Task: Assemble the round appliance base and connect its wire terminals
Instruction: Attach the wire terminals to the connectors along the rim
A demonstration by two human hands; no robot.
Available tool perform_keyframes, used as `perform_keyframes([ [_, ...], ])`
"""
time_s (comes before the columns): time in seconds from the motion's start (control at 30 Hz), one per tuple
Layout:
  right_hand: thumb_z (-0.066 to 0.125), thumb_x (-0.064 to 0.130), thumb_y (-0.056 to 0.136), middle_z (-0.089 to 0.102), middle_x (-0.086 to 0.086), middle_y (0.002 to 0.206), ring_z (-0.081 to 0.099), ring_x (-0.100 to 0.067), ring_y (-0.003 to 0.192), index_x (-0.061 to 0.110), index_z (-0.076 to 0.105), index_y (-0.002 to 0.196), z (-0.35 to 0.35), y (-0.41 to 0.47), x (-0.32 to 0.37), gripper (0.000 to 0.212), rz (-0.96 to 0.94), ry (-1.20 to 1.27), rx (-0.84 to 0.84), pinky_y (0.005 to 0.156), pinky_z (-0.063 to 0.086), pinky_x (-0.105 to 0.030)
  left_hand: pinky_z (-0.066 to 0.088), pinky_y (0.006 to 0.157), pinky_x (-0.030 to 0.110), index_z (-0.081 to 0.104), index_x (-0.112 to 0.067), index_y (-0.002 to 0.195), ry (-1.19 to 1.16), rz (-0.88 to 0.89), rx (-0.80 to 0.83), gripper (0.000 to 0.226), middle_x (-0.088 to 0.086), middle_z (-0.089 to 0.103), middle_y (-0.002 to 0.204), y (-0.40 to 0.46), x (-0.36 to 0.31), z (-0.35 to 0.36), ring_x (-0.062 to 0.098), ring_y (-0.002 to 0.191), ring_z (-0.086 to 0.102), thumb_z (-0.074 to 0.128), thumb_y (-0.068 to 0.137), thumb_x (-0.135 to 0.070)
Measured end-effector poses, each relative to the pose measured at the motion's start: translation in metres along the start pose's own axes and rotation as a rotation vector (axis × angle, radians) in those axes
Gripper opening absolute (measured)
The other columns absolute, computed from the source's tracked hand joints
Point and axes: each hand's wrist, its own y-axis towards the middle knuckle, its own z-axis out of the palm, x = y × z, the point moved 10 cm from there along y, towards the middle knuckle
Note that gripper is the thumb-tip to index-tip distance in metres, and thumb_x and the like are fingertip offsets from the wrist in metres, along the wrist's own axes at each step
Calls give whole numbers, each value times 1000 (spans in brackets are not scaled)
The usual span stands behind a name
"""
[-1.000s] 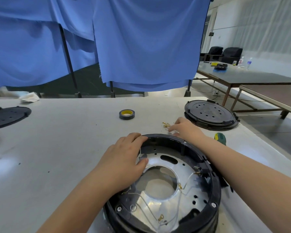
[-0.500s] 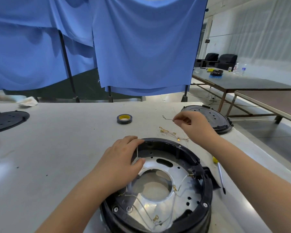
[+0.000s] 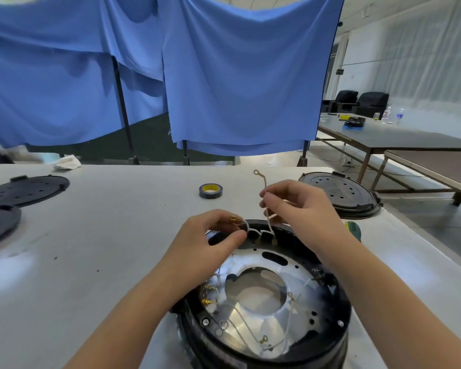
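From the head view, the likely trouble is tangling: the thin wire harness (image 3: 261, 230) hangs slack between both hands over the round base (image 3: 266, 296) on the table (image 3: 104, 249), and its loose ring terminals could snag. The left hand (image 3: 210, 241) pinches one end; the right hand (image 3: 296, 206) pinches the wire higher up, both held above the base's far rim.
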Motion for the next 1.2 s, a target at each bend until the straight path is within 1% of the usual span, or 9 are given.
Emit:
perform_keyframes([
  [0.1, 63, 14, 89, 73, 2, 77, 69, -6, 69, 17, 70, 89, 3, -1, -17, 7, 98, 66, -22, 64, 55, -19, 48, 73, 6, 72, -27, 93, -59, -18, 22, 22, -19, 73, 83, -1, 1, 0, -5, 84, 67, 66, 86, -7],
  [0.23, 64, 10, 88, 73, 1, 72, 69, -10, 66, 11, 69, 90, 6, -3, -34, 5, 214, 214, -10, 59, 54, -20, 58, 78, 27, 68, -27, 102, -165, -84, 46, 36, -7, 76, 85, -1, 7, 1, 13, 86, 71, 57, 87, 4],
  [0.37, 63, 6, 88, 72, -1, 69, 70, -15, 67, 8, 67, 89, 5, -5, -42, 6, 267, 308, -19, 57, 55, -23, 55, 79, 20, 66, -26, 107, -279, -90, 59, 32, -3, 76, 85, 0, 7, 2, 13, 85, 71, 62, 87, -1],
  [0.57, 64, -5, 84, 68, -11, 77, 70, -23, 62, 7, 57, 100, 6, -9, -46, 21, 283, 344, -34, 55, 56, -27, 55, 70, 16, 72, -24, 95, -278, -86, -41, 17, -3, 75, 77, 0, 8, -3, 10, 76, 72, 72, 83, -11],
  [0.77, 53, -14, 82, 60, -14, 89, 69, -26, 60, 24, 47, 120, 5, -12, -38, 54, 190, 161, -27, 55, 57, -28, 52, 64, 11, 72, -20, 90, -306, -96, -104, 12, -5, 75, 76, -1, 11, -7, 7, 74, 72, 72, 83, -11],
  [0.97, 50, -10, 82, 58, -7, 84, 69, -17, 66, 16, 68, 90, 19, -16, -44, 33, 206, -74, 117, 63, 59, -29, 52, 60, 12, 71, -19, 85, -345, -112, -257, 11, -2, 75, 75, -2, 18, -24, 12, 67, 72, 72, 83, -8],
  [1.07, 55, -5, 83, 62, -4, 84, 70, -16, 71, 19, 69, 87, 21, -17, -44, 28, 205, -101, 135, 62, 58, -23, 51, 58, 12, 71, -20, 86, -340, -125, -287, 10, -5, 75, 75, -3, 19, -28, 11, 66, 72, 72, 84, -10],
  [1.13, 61, 1, 82, 63, 0, 97, 67, -8, 83, 27, 69, 90, 17, -15, -40, 29, 142, -169, 106, 63, 54, -14, 51, 58, 12, 71, -19, 88, -371, -145, -271, 8, -3, 75, 76, -2, 20, -26, 12, 65, 72, 71, 84, -11],
  [1.2, 66, 7, 80, 51, 6, 118, 55, 7, 100, 36, 66, 97, 10, -15, -30, 33, 38, -316, 50, 72, 44, -3, 51, 57, 12, 70, -16, 89, -410, -167, -226, 7, 0, 75, 76, -2, 21, -21, 14, 63, 72, 70, 85, -10],
])
